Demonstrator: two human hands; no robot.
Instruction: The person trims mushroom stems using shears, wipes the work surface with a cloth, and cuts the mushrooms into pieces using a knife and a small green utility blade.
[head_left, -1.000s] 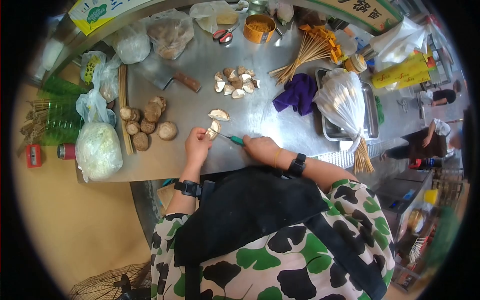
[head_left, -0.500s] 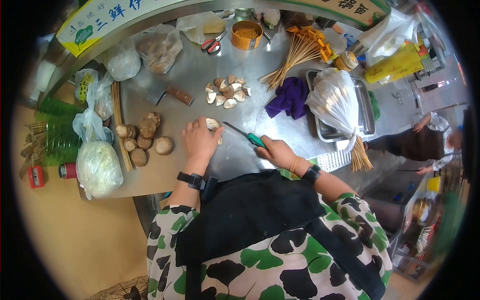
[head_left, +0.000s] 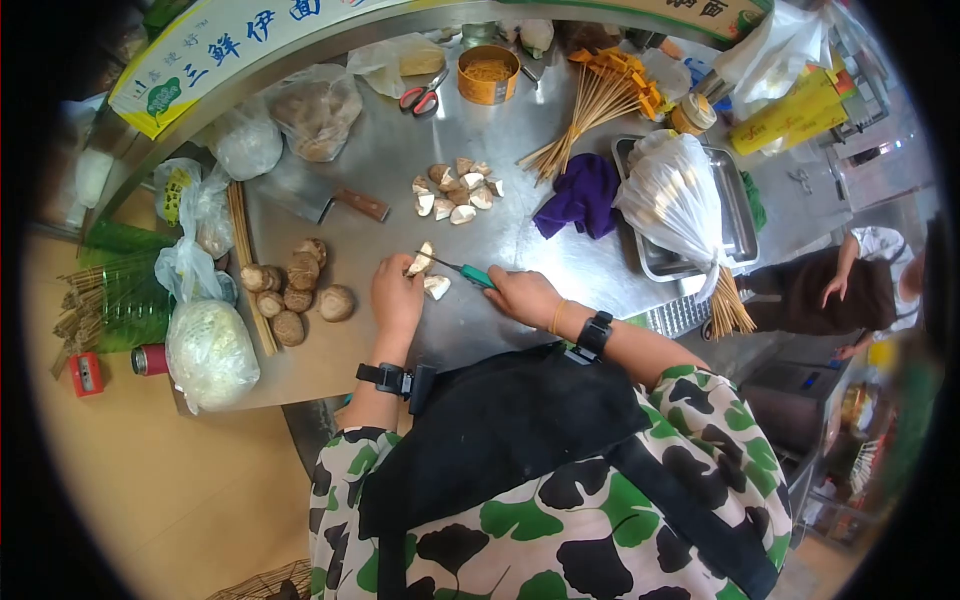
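Gripping a green-handled knife [head_left: 478, 275] in the right hand [head_left: 527, 299], pinching a mushroom piece [head_left: 422, 259] with the left hand [head_left: 397, 295], over a metal table [head_left: 575, 280], near cut chunks [head_left: 458, 190]

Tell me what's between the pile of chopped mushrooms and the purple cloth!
Just bare, shiny metal counter lies between the chopped mushrooms and purple cloth, in the head view.

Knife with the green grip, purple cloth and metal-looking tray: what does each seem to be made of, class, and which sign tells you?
Knife: grip probably smooth plastic, from its even bright green; slim blade likely steel.
Purple cloth: soft, matte fabric, by its loose folds; fibre unclear.
Tray: shiny metal, perhaps stainless steel, by its silvery reflections.
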